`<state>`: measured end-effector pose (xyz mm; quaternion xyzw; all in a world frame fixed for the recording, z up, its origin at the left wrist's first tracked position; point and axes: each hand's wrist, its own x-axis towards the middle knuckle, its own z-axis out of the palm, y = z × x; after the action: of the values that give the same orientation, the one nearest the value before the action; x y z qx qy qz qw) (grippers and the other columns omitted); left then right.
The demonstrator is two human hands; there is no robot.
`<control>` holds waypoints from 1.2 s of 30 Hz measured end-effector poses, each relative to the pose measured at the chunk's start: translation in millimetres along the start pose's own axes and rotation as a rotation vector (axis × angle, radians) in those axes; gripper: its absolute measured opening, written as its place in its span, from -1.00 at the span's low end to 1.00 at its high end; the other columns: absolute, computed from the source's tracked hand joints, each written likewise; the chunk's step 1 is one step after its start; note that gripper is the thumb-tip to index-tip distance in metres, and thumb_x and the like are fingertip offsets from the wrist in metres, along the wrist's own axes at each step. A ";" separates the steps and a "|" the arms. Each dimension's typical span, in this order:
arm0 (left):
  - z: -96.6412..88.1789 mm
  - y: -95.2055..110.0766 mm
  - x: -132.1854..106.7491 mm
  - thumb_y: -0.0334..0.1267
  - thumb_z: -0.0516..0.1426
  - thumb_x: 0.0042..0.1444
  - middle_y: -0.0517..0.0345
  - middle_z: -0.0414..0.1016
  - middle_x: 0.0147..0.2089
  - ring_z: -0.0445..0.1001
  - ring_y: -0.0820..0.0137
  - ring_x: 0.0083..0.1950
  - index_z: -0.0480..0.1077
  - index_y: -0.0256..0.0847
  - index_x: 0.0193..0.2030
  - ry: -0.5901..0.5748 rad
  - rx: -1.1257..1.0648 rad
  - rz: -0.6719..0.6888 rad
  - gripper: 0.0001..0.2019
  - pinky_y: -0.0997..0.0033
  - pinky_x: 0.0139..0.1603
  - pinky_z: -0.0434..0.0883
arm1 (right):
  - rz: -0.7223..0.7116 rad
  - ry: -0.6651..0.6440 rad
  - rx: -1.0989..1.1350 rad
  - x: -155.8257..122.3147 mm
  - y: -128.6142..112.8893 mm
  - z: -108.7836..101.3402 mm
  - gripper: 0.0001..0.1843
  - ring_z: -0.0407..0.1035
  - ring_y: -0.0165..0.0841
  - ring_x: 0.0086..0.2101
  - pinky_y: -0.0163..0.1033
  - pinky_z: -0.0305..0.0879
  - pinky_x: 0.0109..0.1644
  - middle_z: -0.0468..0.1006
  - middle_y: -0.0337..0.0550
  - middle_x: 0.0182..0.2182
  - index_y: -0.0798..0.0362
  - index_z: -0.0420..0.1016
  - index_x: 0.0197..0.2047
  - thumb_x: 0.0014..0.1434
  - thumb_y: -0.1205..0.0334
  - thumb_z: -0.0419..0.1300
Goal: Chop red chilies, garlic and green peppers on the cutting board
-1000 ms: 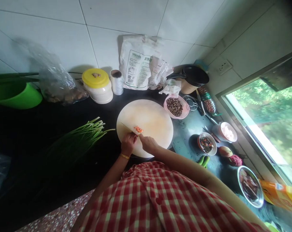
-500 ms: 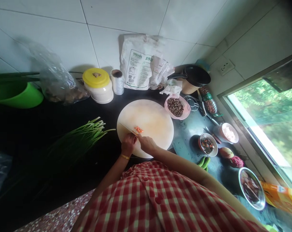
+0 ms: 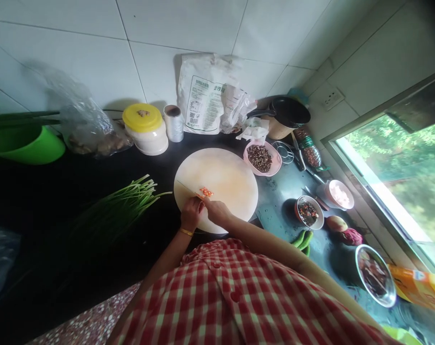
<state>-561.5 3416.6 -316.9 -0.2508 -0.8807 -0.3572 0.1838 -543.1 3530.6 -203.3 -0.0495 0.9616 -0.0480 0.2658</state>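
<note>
- Over the last second very little shifts: both hands stay at the near edge of the round cutting board (image 3: 231,167), and the small heap of orange pieces (image 3: 205,192) lies just where it did.
- The knife (image 3: 186,188) shows edge-on as a thin line running up and left from between the hands. Its angle barely alters, so to my eye the chopping goes on in short strokes in one place.
- The right hand (image 3: 217,212) looks closed round the knife's handle, forefinger stretched toward the blade, though the grip itself is small and hard to read.
- The left hand (image 3: 191,214), a gold bangle on its wrist, is curled just beside the blade. I cannot tell what its bent fingers press on.
- The orange pieces sit on the board just beyond the fingertips, on the right of the blade.
- The board rests on a dark counter (image 3: 59,201). Spring onions (image 3: 131,199) lie to its left, and a pink bowl (image 3: 276,165) of dark bits touches its far right edge.
- A yellow-lidded tub (image 3: 145,127) and a printed bag (image 3: 203,96) stand against the white tiled wall (image 3: 76,48).
- A window (image 3: 400,167) on the right lets in daylight.
</note>
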 end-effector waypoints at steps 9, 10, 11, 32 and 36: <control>-5.3 0.2 -0.9 -0.34 -0.02 0.14 0.03 0.41 -0.30 0.36 0.32 -0.23 0.36 -0.22 -0.21 0.005 -0.030 -0.004 -0.84 0.32 -0.19 0.37 | -0.021 0.007 -0.067 -25.1 8.3 -7.8 -0.56 0.42 -0.21 -0.28 -0.23 0.24 -0.30 0.52 0.00 -0.30 0.13 0.11 0.06 0.07 0.46 -0.08; -3.9 -0.4 -0.9 -0.35 -0.02 0.14 0.04 0.40 -0.33 0.36 0.33 -0.25 0.37 -0.23 -0.23 0.005 -0.016 0.002 -0.84 0.32 -0.20 0.37 | -0.018 -0.005 -0.068 -25.3 7.3 -8.1 -0.56 0.43 -0.21 -0.28 -0.23 0.24 -0.31 0.52 0.00 -0.30 0.13 0.12 0.05 0.06 0.47 -0.08; -2.5 -1.0 -0.7 -0.35 -0.02 0.14 0.04 0.40 -0.34 0.36 0.33 -0.26 0.37 -0.23 -0.24 0.005 -0.007 0.008 -0.84 0.33 -0.21 0.37 | -0.013 -0.016 -0.068 -24.3 6.1 -8.2 -0.56 0.43 -0.22 -0.28 -0.23 0.24 -0.31 0.52 0.00 -0.30 0.13 0.13 0.04 0.06 0.47 -0.08; 0.3 -3.0 -0.6 -0.38 0.01 0.08 0.03 0.40 -0.34 0.37 0.29 -0.24 0.35 -0.22 -0.31 -0.055 0.005 -0.003 -0.89 0.30 -0.22 0.35 | 0.025 -0.003 0.034 -4.4 -2.2 2.4 -0.51 0.41 -0.22 -0.24 -0.22 0.26 -0.26 0.50 0.03 -0.25 0.12 0.07 0.12 0.08 0.42 -0.07; -3.9 -1.9 -0.4 -0.36 -0.01 0.11 0.04 0.39 -0.35 0.38 0.31 -0.25 0.35 -0.23 -0.33 -0.073 -0.006 -0.006 -0.88 0.32 -0.22 0.35 | 0.040 0.012 0.050 -5.1 1.1 1.7 -0.47 0.40 -0.22 -0.21 -0.20 0.25 -0.22 0.50 0.03 -0.22 0.10 -0.03 0.20 0.13 0.40 -0.12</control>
<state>-561.8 3412.5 -315.5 -0.2617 -0.8866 -0.3509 0.1497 -537.9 3532.2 -202.3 -0.0233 0.9625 -0.0671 0.2619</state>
